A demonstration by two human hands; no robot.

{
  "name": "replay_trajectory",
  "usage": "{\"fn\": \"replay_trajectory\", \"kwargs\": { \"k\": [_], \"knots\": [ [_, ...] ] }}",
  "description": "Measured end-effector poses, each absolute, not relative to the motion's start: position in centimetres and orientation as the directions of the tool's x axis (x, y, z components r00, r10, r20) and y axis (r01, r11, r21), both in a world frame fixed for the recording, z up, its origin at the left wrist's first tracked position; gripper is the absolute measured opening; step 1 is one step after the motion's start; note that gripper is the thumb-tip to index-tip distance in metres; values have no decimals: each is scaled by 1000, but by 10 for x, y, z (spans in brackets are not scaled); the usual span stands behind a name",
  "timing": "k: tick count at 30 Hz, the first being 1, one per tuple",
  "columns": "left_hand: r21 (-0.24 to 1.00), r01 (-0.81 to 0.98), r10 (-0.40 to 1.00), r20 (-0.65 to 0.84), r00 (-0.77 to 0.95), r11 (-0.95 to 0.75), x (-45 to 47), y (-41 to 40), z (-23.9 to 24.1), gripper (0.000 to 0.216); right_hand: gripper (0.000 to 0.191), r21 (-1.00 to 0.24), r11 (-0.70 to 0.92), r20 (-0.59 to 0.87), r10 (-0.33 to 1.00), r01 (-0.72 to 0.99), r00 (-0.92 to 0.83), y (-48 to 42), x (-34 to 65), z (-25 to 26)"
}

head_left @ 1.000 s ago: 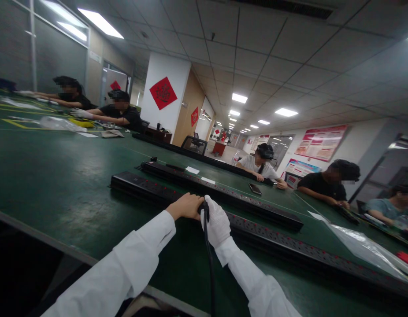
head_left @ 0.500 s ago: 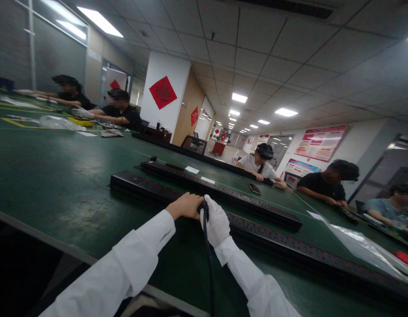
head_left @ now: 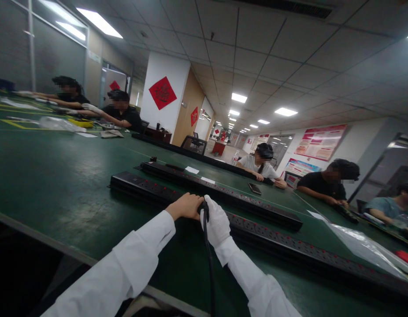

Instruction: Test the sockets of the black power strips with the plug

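A long black power strip (head_left: pixel 276 240) with red-marked sockets runs crosswise in front of me. My left hand (head_left: pixel 188 206), bare, lies over its middle with bent fingers wrapped on it, the fingertips touching the plug. In a white glove, my right hand (head_left: pixel 216 222) is closed round a black plug (head_left: pixel 204 212) at the strip. From that plug a black cable (head_left: pixel 209 268) hangs down toward me. Whether the plug's pins sit in a socket is hidden by the hands. Just behind lies a second black power strip (head_left: pixel 257 203), roughly parallel.
The green table (head_left: pixel 75 176) has a phone (head_left: pixel 254 188), white paper slips (head_left: pixel 192 170) and clear plastic bags (head_left: pixel 362 246) on it. Another long black bar (head_left: pixel 171 144) lies farther back. Several people sit working around the table's far sides.
My hands, the plug and both strips look unmoved. At the far left, a co-worker's gloved hand has shifted slightly.
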State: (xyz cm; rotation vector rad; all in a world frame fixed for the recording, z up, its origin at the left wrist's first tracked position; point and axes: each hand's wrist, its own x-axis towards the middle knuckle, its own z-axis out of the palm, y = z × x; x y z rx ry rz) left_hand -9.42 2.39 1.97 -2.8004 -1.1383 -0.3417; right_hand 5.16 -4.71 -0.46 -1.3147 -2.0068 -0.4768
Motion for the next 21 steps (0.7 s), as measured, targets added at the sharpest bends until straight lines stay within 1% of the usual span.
{"fn": "replay_trajectory", "kwargs": {
  "k": [9, 21],
  "knots": [
    [-7, 692, 668, 251, 700, -722, -95, 24, 20, 56, 47, -27, 436, 733, 621, 900, -278, -47, 53, -4],
    [14, 697, 678, 243, 693, -717, -94, 24, 20, 55, 47, -23, 437, 729, 623, 899, -284, -47, 53, -4]
  ]
}}
